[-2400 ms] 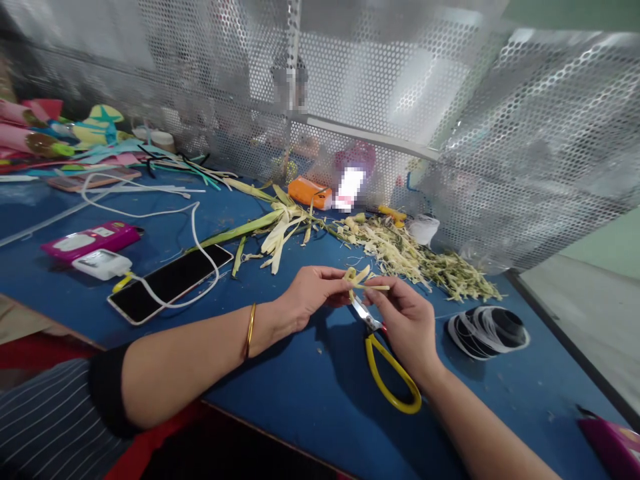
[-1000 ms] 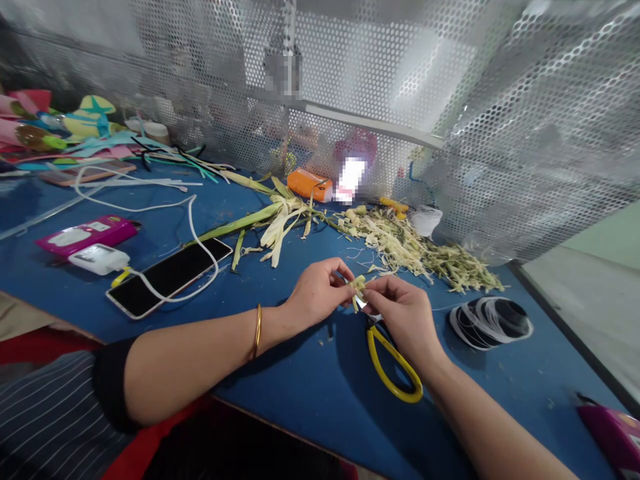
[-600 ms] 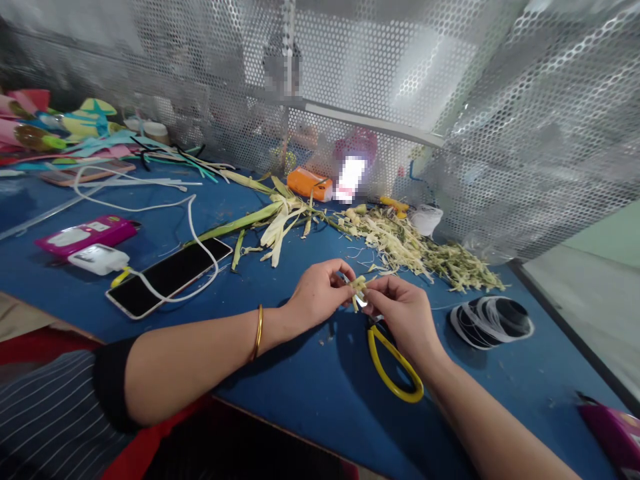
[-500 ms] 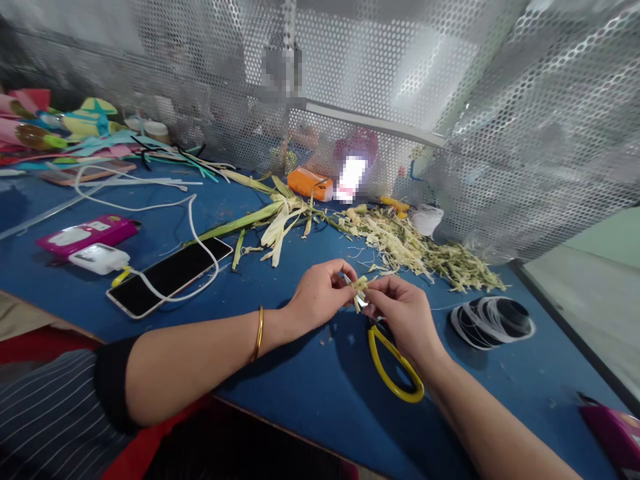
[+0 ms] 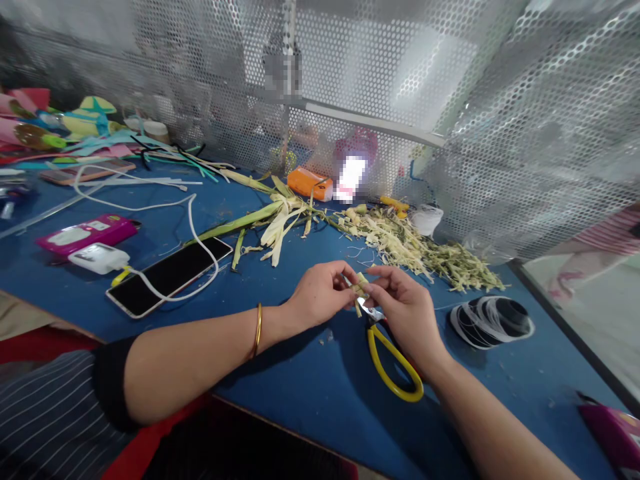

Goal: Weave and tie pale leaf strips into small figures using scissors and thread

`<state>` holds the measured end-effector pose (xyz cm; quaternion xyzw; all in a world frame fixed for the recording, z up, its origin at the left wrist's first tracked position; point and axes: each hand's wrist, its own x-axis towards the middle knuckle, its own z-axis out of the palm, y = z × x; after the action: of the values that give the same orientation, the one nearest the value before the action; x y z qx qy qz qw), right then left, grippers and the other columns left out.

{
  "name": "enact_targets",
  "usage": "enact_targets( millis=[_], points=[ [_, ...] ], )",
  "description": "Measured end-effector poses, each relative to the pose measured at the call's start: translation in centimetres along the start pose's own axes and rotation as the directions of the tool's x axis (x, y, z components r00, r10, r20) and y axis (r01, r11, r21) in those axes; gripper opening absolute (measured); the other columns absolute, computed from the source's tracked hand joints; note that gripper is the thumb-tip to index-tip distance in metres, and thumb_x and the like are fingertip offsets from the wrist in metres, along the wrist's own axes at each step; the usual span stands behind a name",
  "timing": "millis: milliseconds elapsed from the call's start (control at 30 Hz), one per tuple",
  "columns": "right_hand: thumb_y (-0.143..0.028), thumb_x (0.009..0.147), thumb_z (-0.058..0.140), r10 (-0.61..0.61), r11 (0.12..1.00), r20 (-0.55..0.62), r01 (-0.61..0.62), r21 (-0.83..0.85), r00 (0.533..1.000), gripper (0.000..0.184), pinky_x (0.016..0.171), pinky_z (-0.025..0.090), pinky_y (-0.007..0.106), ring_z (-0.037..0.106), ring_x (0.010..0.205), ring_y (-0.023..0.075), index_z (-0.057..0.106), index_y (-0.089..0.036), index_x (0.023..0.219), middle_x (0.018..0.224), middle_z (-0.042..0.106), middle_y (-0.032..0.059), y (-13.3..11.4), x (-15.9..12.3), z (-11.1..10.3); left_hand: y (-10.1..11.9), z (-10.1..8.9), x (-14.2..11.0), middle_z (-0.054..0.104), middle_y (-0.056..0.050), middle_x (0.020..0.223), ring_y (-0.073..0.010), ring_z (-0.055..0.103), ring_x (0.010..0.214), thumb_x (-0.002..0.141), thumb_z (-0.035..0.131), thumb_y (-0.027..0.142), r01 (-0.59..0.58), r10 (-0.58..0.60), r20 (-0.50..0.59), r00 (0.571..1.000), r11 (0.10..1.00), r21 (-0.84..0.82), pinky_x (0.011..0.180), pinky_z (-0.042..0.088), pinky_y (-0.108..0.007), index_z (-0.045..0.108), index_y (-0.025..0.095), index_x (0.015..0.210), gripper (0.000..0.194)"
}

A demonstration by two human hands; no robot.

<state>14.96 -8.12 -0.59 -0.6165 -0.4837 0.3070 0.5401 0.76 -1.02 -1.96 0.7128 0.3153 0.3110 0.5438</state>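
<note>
My left hand pinches a small folded strip of pale green husk between thumb and fingers. From the other side my right hand grips the same strip, its thumb and forefinger pressed on it. Under the hands lie scissors with yellow handles, their metal blades partly covered by my fingers. A dark spool wound with white thread lies to the right of my right hand. Behind the hands spreads a heap of knotted and shredded husk pieces.
Longer husk leaves lie behind on the blue table. At the left are a phone, a white cable and a magenta device. An orange packet sits by the perforated screen. Someone in pink is at the right edge.
My right fingers have shifted and lifted slightly on the husk strip, so more of the scissor blades shows. A person in pink has come into view at the right edge.
</note>
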Motion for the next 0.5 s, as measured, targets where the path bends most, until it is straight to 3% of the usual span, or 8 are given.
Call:
enact_targets(
  millis=[233, 367, 500],
  points=[
    [-0.044, 0.072, 0.072, 0.126, 0.992, 0.123, -0.127, 0.003, 0.984, 0.027, 0.049, 0.045, 0.024, 0.055, 0.050, 0.0119, 0.068, -0.017, 0.069, 0.059, 0.064, 0.0004, -0.76, -0.09, -0.05, 0.79, -0.24, -0.38, 0.067, 0.002, 0.060, -0.0153, 0.065, 0.058, 0.068, 0.062, 0.012, 0.014, -0.021, 0.043, 0.999, 0.988, 0.155, 0.054, 0.044, -0.024, 0.051, 0.020, 0.082, 0.019],
    [-0.041, 0.072, 0.072, 0.088, 0.996, 0.089, -0.088, -0.007, 0.992, 0.024, 0.048, 0.043, 0.022, 0.054, 0.049, 0.0108, 0.069, -0.017, 0.068, 0.058, 0.063, -0.0005, -0.52, -0.14, 0.05, 0.62, -0.18, -0.12, 0.066, 0.003, 0.058, -0.0144, 0.065, 0.055, 0.067, 0.060, 0.007, 0.147, -0.141, 0.091, 0.986, 0.987, -0.058, 0.057, 0.049, -0.025, 0.054, 0.018, 0.087, 0.024],
    [-0.039, 0.073, 0.071, 0.070, 0.997, 0.047, -0.070, 0.009, 0.996, 0.022, 0.046, 0.042, 0.022, 0.054, 0.047, 0.0112, 0.068, -0.018, 0.069, 0.057, 0.061, -0.0014, 0.11, -0.26, 0.32, 0.39, -0.10, 0.00, 0.070, -0.001, 0.069, -0.0099, 0.063, 0.057, 0.072, 0.057, 0.008, 0.242, -0.198, 0.218, 0.956, 0.950, -0.199, 0.061, 0.050, -0.023, 0.066, 0.013, 0.084, 0.016]
  ],
)
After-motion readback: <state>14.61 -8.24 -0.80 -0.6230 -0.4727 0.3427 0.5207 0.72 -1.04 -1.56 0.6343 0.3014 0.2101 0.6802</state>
